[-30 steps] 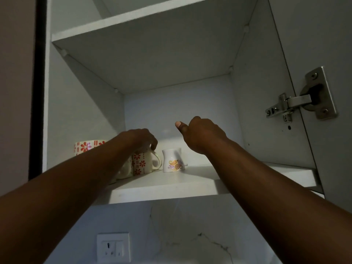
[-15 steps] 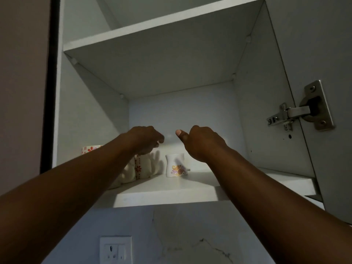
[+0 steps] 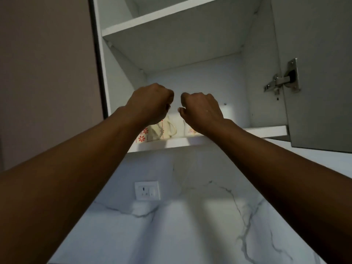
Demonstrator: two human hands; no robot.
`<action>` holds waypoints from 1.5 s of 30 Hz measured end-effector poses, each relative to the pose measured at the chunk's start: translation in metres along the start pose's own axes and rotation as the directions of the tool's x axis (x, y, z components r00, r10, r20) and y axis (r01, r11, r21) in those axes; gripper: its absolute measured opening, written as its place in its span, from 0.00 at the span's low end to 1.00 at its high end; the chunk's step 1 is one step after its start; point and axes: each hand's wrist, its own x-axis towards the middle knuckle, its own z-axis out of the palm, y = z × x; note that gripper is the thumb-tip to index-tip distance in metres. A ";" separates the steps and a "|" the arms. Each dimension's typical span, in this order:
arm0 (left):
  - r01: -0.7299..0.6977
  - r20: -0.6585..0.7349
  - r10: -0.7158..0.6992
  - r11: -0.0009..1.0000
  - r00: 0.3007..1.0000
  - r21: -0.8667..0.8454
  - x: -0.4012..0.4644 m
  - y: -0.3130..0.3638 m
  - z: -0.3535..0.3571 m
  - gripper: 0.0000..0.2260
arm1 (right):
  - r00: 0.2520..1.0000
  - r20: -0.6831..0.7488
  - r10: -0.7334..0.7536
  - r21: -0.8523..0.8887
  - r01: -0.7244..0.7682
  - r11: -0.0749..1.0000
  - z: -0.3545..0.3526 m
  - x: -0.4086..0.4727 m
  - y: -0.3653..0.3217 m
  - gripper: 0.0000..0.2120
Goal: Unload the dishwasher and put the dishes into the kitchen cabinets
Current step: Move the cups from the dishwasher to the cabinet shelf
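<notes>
Both my arms reach up into an open white wall cabinet. My left hand (image 3: 152, 102) and my right hand (image 3: 202, 109) hover side by side just above the lower shelf (image 3: 171, 142), fingers curled in, nothing held in either. Under my left hand stand cream mugs with red flower prints (image 3: 163, 130), partly hidden by the wrist. A small white mug with an orange picture (image 3: 190, 131) shows only as a sliver behind my right hand.
The cabinet door (image 3: 320, 73) hangs open at the right on a metal hinge (image 3: 282, 80). An upper shelf (image 3: 171, 16) sits above. Below the cabinet is a marble-patterned wall with a white socket (image 3: 147, 190). A dark cabinet edge (image 3: 98, 60) borders the left.
Both hands have pulled back from the mugs toward the shelf's front and curled shut. The view has tilted down, showing more wall and socket.
</notes>
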 end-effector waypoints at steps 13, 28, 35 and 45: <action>-0.054 0.513 0.171 0.971 0.841 -0.234 -0.225 0.029 -0.102 0.12 | 0.963 0.262 -0.071 0.130 0.038 0.991 -0.133 -0.182 -0.129 0.09; 0.131 0.621 0.178 0.899 0.763 -0.419 -0.383 0.161 -0.227 0.16 | 0.797 0.589 -0.136 0.295 -0.056 0.954 -0.253 -0.387 -0.154 0.15; 0.098 0.775 0.244 0.926 0.584 -0.365 -0.456 0.271 -0.271 0.22 | 0.618 0.772 -0.148 0.293 -0.139 0.946 -0.331 -0.524 -0.113 0.12; 0.255 0.892 0.212 0.909 0.400 -0.331 -0.559 0.378 -0.338 0.19 | 0.508 0.859 -0.063 0.210 -0.237 0.949 -0.439 -0.654 -0.049 0.13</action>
